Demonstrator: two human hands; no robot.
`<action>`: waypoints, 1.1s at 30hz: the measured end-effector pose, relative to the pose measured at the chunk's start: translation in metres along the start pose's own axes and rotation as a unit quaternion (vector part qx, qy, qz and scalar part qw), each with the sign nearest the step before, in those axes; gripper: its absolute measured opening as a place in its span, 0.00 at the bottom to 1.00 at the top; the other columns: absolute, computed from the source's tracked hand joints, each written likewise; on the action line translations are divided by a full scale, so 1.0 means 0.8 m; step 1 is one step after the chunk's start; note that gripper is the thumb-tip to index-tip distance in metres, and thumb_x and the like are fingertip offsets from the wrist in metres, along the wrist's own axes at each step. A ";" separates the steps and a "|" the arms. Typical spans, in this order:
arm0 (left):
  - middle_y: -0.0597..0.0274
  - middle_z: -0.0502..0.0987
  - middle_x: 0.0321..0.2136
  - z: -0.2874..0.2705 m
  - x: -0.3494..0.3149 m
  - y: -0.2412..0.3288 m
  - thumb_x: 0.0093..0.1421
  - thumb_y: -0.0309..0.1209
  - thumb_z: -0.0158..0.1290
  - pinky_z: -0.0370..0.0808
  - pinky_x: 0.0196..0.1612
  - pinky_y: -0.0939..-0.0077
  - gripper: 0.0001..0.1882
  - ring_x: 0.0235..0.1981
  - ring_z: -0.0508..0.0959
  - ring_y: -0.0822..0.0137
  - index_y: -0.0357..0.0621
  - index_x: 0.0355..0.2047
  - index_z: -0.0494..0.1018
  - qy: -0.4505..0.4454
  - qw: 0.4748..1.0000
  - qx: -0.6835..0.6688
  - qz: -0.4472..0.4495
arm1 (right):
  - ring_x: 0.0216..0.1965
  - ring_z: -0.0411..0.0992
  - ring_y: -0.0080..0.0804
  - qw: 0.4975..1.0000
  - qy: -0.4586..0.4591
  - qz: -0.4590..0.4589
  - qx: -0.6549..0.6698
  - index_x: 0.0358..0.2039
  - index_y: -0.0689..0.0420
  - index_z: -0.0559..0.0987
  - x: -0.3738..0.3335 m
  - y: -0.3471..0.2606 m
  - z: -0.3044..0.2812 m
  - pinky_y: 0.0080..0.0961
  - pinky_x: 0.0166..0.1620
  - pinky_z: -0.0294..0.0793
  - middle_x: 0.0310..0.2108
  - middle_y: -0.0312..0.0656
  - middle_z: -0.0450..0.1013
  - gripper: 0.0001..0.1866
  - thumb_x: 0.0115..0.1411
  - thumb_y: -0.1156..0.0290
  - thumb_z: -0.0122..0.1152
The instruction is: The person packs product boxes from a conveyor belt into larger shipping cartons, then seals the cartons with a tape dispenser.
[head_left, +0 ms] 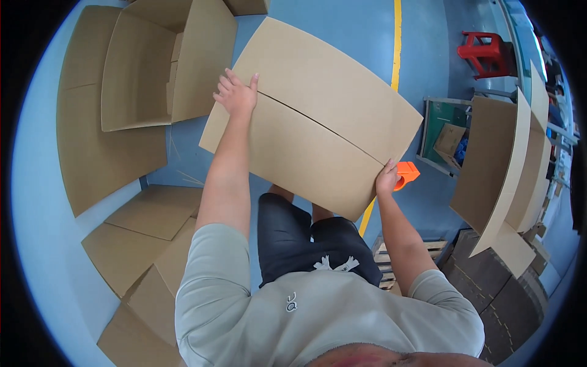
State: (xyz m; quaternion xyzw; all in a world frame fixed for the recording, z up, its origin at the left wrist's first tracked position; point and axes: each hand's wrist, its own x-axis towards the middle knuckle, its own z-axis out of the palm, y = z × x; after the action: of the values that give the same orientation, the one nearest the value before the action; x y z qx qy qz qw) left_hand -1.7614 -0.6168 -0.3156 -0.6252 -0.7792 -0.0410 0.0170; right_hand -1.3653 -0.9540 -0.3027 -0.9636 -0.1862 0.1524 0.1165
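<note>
A closed cardboard box (318,116) lies in front of me, its two top flaps meeting along a slanting seam. My left hand (237,95) rests at the box's left edge by one end of the seam, fingers spread. At the other end of the seam, my right hand (386,179) is closed around an orange plastic tool (406,175), which looks like a tape dispenser. Its grip is hidden behind my fingers. That hand touches the box's right edge.
An open cardboard box (205,61) stands at the upper left. Flattened cardboard (156,211) lies lower left. On the right are a red stool (486,55), a green-floored cart (431,128), another open box (483,162) and dark stacked cartons (480,269). A yellow line (396,49) crosses the blue floor.
</note>
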 end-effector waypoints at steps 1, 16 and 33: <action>0.46 0.66 0.60 0.000 -0.002 0.000 0.62 0.68 0.44 0.57 0.62 0.41 0.50 0.62 0.65 0.49 0.41 0.71 0.55 -0.007 1.000 -0.001 0.005 | 0.49 0.71 0.61 0.998 -0.053 -0.027 0.002 0.50 0.67 0.77 0.011 0.021 -0.013 0.47 0.55 0.70 0.45 0.63 0.76 0.32 0.73 0.46 0.42; 0.46 0.66 0.59 -0.005 0.008 -0.011 0.62 0.66 0.47 0.58 0.58 0.43 0.48 0.60 0.66 0.50 0.40 0.69 0.55 -0.060 0.997 -0.039 -0.008 | 0.64 0.66 0.29 0.719 -0.615 -0.280 0.165 0.74 0.58 0.54 -0.040 -0.370 -0.112 0.30 0.65 0.65 0.66 0.43 0.66 0.43 0.63 0.72 0.64; 0.58 0.81 0.41 -0.074 -0.070 0.013 0.70 0.45 0.52 0.75 0.51 0.68 0.23 0.44 0.80 0.67 0.34 0.46 0.77 -0.401 0.652 -0.632 -0.118 | 0.69 0.60 0.36 0.598 -0.720 -0.338 0.096 0.75 0.52 0.52 -0.029 -0.398 -0.015 0.36 0.70 0.57 0.67 0.44 0.64 0.45 0.61 0.72 0.63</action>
State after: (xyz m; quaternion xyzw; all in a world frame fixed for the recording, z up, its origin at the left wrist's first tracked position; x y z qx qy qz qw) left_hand -1.7406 -0.6745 -0.2602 -0.3434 -0.5628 -0.2704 -0.7015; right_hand -1.4847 -0.6778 -0.1960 -0.3923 -0.5065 0.7637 0.0797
